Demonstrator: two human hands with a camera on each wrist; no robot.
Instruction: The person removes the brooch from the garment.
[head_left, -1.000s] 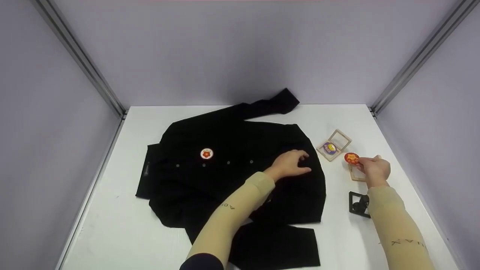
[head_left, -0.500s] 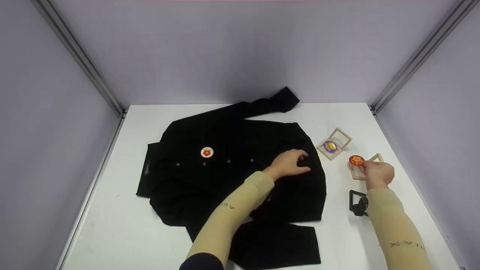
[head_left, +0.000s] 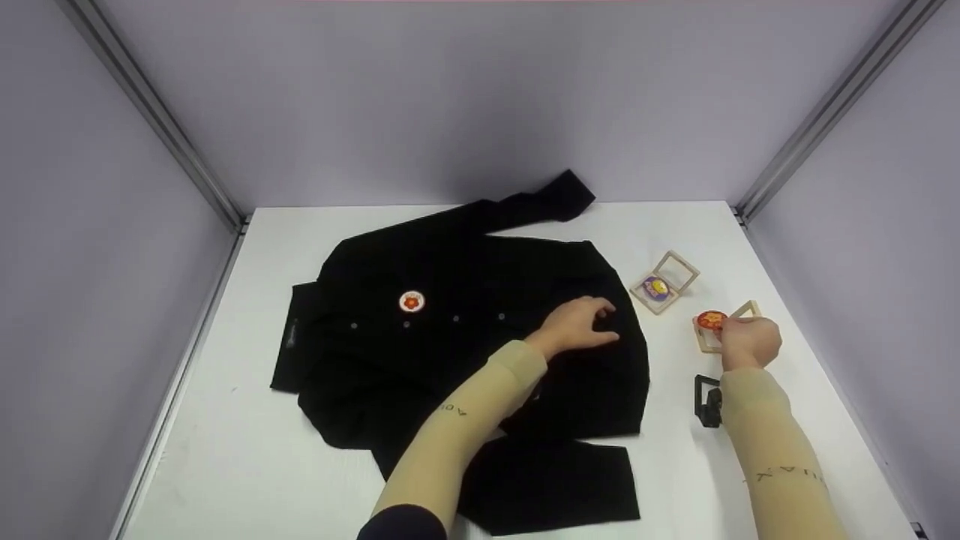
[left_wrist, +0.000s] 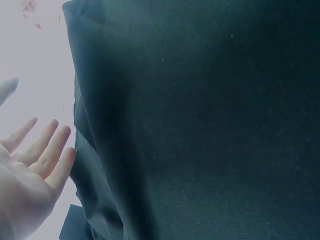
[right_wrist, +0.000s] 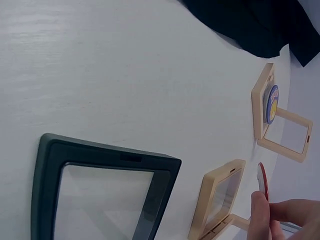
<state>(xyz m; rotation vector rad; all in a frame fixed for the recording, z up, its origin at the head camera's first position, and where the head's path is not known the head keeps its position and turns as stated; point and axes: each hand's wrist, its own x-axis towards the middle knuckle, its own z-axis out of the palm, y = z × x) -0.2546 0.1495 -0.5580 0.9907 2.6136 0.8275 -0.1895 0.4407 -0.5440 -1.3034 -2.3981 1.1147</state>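
Between thumb and finger, my right hand [head_left: 751, 343] pinches a round red-and-orange badge [head_left: 712, 320] by its edge. The badge is over a hinged wooden frame case [head_left: 709, 346] that stands open; the right wrist view shows the badge [right_wrist: 263, 179] edge-on, apart from the case [right_wrist: 216, 200]. My left hand [head_left: 576, 325] is above the lower part of a black buttoned garment [head_left: 450, 277], fingers relaxed and holding nothing. In the left wrist view that hand [left_wrist: 30, 185] appears palm-on beside the dark cloth. A white badge with a red flower [head_left: 412, 301] lies on the garment.
Farther back, another open wooden case [head_left: 660, 301] contains a purple-and-yellow badge [head_left: 656, 288]. A black frame case [head_left: 706, 401] is close to my right wrist, partly hidden by it. Pale walls [head_left: 480, 97] enclose the white table [head_left: 217, 420] at the back and sides.
My right hand has moved slightly right and then down with the red badge, which is now over the nearer wooden case. The left hand has stayed in place.
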